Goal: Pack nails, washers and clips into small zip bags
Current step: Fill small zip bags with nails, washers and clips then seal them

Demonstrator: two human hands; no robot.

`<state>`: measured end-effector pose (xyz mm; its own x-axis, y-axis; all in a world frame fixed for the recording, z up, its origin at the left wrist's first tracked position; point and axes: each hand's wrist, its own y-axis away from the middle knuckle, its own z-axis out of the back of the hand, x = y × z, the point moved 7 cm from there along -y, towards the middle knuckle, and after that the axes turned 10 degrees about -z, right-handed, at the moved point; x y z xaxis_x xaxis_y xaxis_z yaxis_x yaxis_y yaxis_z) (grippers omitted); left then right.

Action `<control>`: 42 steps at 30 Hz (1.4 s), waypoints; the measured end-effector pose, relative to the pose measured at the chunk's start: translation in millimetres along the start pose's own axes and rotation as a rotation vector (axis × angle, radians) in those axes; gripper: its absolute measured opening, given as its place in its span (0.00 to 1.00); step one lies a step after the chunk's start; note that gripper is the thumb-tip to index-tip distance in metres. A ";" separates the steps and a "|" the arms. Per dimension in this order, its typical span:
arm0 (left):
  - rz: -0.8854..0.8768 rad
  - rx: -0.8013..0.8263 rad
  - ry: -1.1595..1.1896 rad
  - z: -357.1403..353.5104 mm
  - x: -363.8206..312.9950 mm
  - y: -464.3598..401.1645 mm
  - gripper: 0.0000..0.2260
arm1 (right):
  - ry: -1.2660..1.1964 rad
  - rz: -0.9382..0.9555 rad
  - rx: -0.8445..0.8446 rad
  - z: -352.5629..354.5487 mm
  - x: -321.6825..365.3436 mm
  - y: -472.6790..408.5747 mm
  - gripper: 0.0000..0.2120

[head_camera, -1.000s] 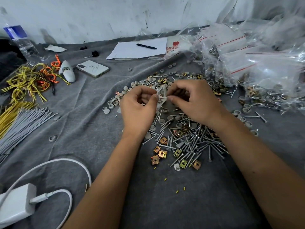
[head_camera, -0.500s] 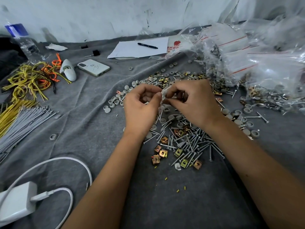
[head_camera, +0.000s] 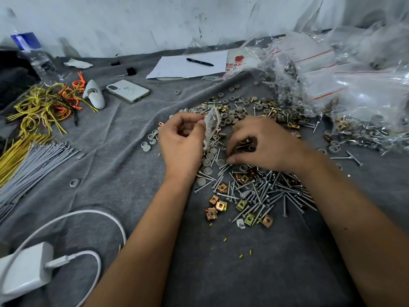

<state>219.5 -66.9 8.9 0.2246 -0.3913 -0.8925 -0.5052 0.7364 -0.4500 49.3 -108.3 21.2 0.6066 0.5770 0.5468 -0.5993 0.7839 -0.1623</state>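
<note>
We hold the small zip bag (head_camera: pixel 211 125) upright in our left hand (head_camera: pixel 181 142), fingers pinching its edge — thin clear film, limp and slippery, already carrying a few pieces, so it wants gripping near the mouth. Just right of the bag our right hand (head_camera: pixel 263 147) curls over the pile, fingertips picking among the pieces; whether it grasps one we cannot tell. Below the bag lie slim steel screws (head_camera: pixel 265 196), stiff and sharp, with brassy square clips (head_camera: pixel 221 206); domed grey washers (head_camera: pixel 209 161) sit beside it, all on a soft grey cloth (head_camera: pixel 124 165). Filled bags (head_camera: pixel 354 89) heap far right.
</note>
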 end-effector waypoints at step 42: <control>-0.216 0.204 -0.194 -18.3 -18.7 8.0 0.03 | -0.016 0.057 -0.480 19.0 16.1 6.4 0.08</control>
<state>196.0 -63.8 22.6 0.4719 -0.4524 -0.7567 -0.2559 0.7511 -0.6086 45.3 -98.4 44.5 0.5700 0.6212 0.5378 -0.3205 0.7708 -0.5506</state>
